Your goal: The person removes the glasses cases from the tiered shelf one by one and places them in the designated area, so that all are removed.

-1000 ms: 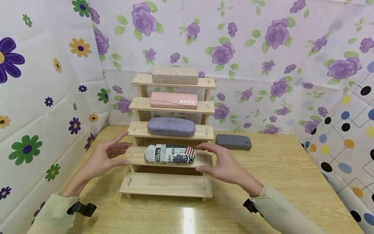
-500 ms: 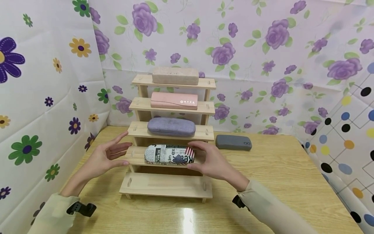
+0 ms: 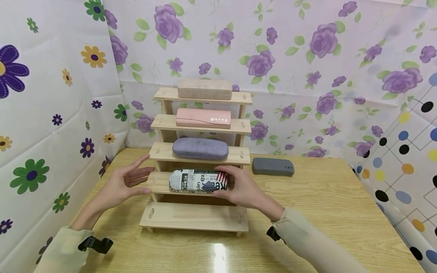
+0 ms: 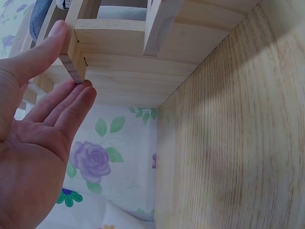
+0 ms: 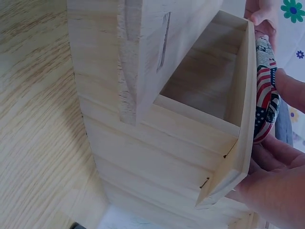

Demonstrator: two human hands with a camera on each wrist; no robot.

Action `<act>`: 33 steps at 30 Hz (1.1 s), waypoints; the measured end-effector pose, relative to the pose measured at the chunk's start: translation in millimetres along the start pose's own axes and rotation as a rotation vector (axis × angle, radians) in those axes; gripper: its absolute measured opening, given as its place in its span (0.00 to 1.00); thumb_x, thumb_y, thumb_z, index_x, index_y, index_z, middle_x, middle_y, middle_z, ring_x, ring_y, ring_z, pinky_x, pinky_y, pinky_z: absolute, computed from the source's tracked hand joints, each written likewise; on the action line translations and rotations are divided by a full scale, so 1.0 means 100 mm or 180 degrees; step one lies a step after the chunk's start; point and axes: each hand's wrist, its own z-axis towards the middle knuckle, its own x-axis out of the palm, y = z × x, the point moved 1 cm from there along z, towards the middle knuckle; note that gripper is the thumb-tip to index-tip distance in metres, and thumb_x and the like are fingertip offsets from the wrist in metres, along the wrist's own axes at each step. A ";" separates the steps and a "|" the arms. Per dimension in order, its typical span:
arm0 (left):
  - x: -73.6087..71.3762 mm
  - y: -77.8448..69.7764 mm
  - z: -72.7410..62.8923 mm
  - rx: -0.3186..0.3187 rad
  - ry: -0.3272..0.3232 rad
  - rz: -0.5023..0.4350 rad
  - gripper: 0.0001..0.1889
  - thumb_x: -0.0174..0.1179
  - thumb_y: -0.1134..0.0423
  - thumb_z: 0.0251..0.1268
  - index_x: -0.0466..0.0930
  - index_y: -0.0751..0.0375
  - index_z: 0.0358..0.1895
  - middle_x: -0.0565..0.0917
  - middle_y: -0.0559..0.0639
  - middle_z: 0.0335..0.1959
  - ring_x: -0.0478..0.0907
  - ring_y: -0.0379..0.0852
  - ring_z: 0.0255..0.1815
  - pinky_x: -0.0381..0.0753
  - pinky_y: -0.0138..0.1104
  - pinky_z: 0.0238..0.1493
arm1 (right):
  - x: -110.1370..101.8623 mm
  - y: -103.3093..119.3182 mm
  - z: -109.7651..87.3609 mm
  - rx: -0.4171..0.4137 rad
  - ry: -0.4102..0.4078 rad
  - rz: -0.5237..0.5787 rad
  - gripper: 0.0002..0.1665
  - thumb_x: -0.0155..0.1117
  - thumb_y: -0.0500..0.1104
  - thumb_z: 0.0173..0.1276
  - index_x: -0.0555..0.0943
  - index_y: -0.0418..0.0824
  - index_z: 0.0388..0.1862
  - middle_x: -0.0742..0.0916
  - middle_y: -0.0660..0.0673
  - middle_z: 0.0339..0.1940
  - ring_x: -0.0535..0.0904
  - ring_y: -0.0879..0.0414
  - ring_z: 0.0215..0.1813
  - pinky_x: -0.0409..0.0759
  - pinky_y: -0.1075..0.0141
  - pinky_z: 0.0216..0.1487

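A glasses case (image 3: 194, 181) with newspaper print and a flag pattern lies on the second-lowest board of a stepped wooden rack (image 3: 194, 215). My right hand (image 3: 240, 187) pinches the case's right end, thumb in front and fingers behind. In the right wrist view the patterned case (image 5: 264, 90) sits between thumb and fingers, close over the board's edge. At the left end of the same board, my left hand (image 3: 126, 180) touches the wood with extended fingers and thumb, apart from the case. The left wrist view shows its fingertips (image 4: 86, 93) right at the board's corner.
Higher boards hold a purple case (image 3: 200, 148), a pink case (image 3: 203, 117) and a beige case (image 3: 205, 89). To the rack's right, a grey case (image 3: 273, 167) lies on the wooden table (image 3: 324, 212). Flowered cloth walls (image 3: 290, 94) stand behind and beside.
My right hand has moved left from the board's right end and taken hold of the newspaper-print glasses case. The left hand and the case have stayed in place.
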 end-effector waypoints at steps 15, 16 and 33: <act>0.00 0.01 0.00 0.0015 -0.0008 -0.0021 0.55 0.74 0.82 0.57 0.54 0.54 0.86 0.72 0.77 0.70 0.77 0.41 0.70 0.82 0.35 0.64 | -0.02 -0.03 -0.03 -0.0010 -0.0070 0.0080 0.38 0.86 0.42 0.59 0.81 0.38 0.68 0.87 0.44 0.59 0.83 0.54 0.55 0.84 0.55 0.61; 0.00 0.01 0.00 0.0017 -0.0007 -0.0022 0.55 0.74 0.82 0.57 0.54 0.54 0.86 0.72 0.78 0.70 0.76 0.40 0.70 0.82 0.35 0.64 | -0.02 -0.03 -0.04 0.0002 -0.0074 0.0081 0.38 0.86 0.42 0.59 0.82 0.39 0.67 0.87 0.45 0.59 0.83 0.54 0.56 0.84 0.55 0.61; 0.00 0.01 0.00 -0.0001 -0.0004 0.0023 0.55 0.74 0.81 0.57 0.54 0.53 0.86 0.73 0.76 0.70 0.77 0.39 0.69 0.82 0.37 0.64 | -0.01 -0.02 0.01 0.0058 -0.0058 -0.0032 0.42 0.88 0.47 0.55 0.82 0.40 0.68 0.85 0.44 0.64 0.82 0.49 0.61 0.82 0.55 0.66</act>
